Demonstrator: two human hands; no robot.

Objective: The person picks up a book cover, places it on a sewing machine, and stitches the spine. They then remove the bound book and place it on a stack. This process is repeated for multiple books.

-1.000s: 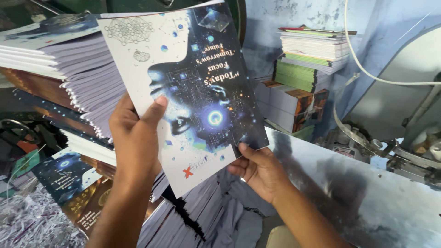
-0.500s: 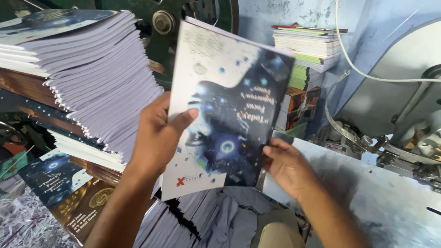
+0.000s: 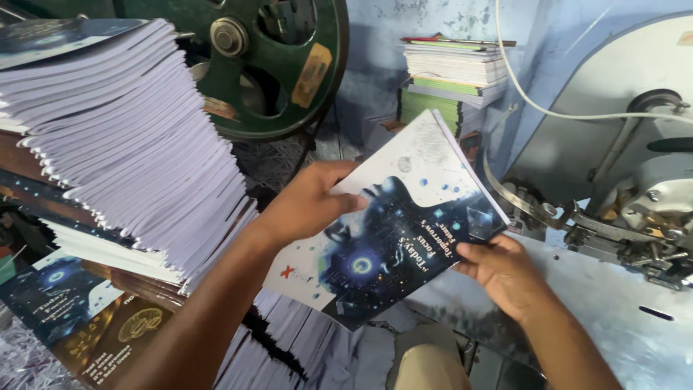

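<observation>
Pretty cramped spot here. The person's holding a booklet (image 3: pixel 404 224) with a dark blue starry cover and a white corner, tilted, mid-air over the gap between the paper stacks and the machine. Its top right corner pokes toward the metal arm of the machine (image 3: pixel 635 217) on the right, close but not touching as far as I can tell. Its lower edge hangs just above a low pile of trimmed booklets (image 3: pixel 289 347).

On the left there's a tall leaning stack of booklets (image 3: pixel 123 144), spines stepping outward, and its overhang crowds the left forearm. Behind is a big green flywheel (image 3: pixel 267 65), well back from the hands. Further back sits a smaller stack of books (image 3: pixel 455 72) on a ledge. The only real open room is the flat metal table (image 3: pixel 621 310) on the right, bare and shiny under the right wrist.

The left hand (image 3: pixel 310 206) comes in from below left with the arm stretched forward; it's curled over the booklet's left edge, thumb on the cover, fingers out of sight behind. The right hand (image 3: pixel 505 274) is at the lower right edge, thumb pressed on top and fingers curled underneath, pinching it.

Down at bottom left some loose covers (image 3: pixel 65 303) lie flat, same blue print plus a brown one.
</observation>
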